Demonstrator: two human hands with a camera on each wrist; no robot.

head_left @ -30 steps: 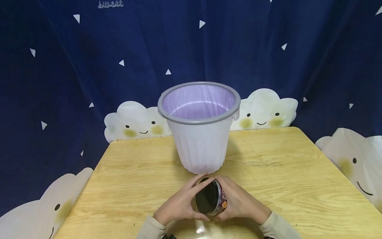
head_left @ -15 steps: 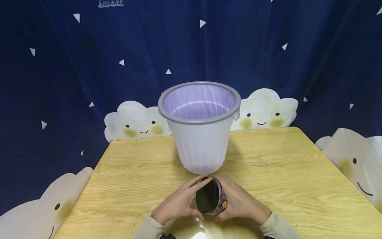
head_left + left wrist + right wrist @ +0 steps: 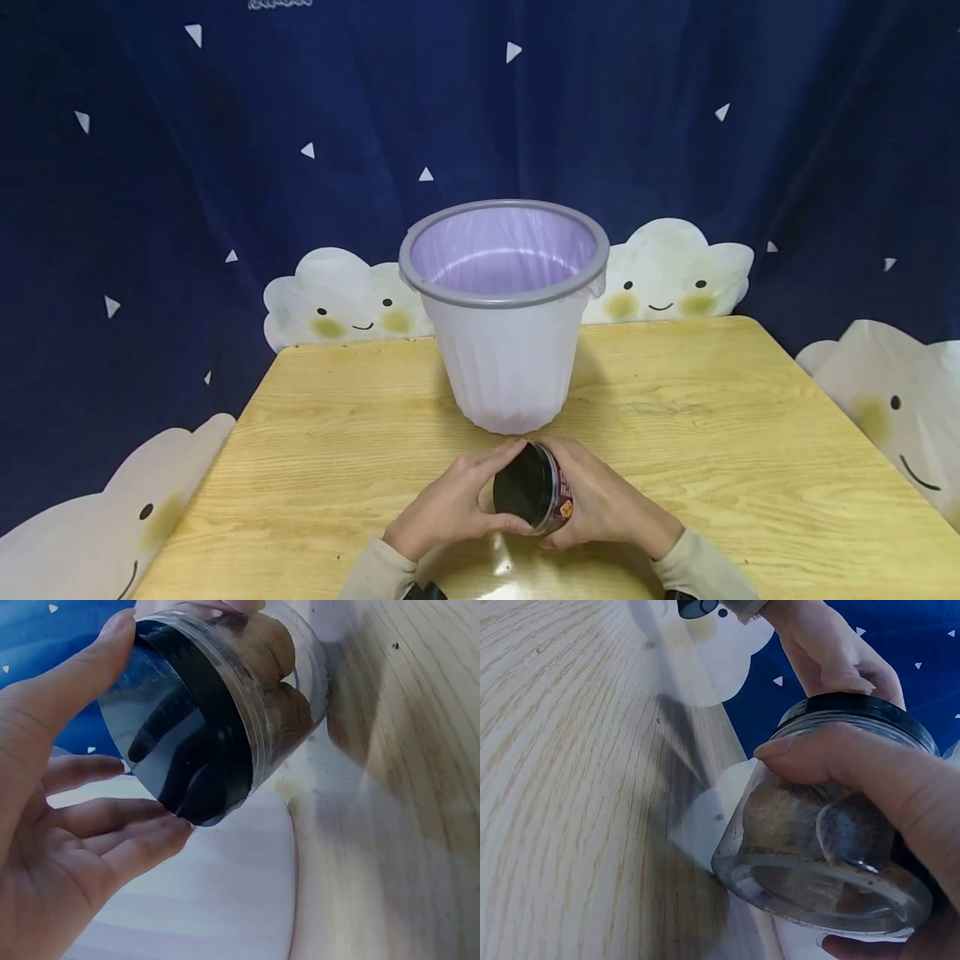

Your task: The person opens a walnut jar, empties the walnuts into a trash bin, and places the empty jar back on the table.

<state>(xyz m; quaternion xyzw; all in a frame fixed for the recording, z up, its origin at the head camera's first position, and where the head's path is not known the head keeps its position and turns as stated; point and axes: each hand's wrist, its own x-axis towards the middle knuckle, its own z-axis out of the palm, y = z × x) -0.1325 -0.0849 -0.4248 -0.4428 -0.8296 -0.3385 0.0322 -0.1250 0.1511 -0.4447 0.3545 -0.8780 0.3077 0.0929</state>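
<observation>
My right hand (image 3: 611,500) grips jar (image 3: 534,492) round body; my left hand (image 3: 442,512) spans dark lid (image 3: 520,485), fingertips at far edge, thumb at near edge. Jar tilted, lid facing left, over near part of wooden tabletop (image 3: 697,433). Dark reddish label (image 3: 562,498) beside right hand, orange mark on it; small print, possibly lettering, too fine to read. Just beyond: pale bin (image 3: 510,358) upright, grey rim (image 3: 504,301), purple inside. Behind: navy curtain (image 3: 360,100), white triangles, smiling clouds (image 3: 667,262).
</observation>
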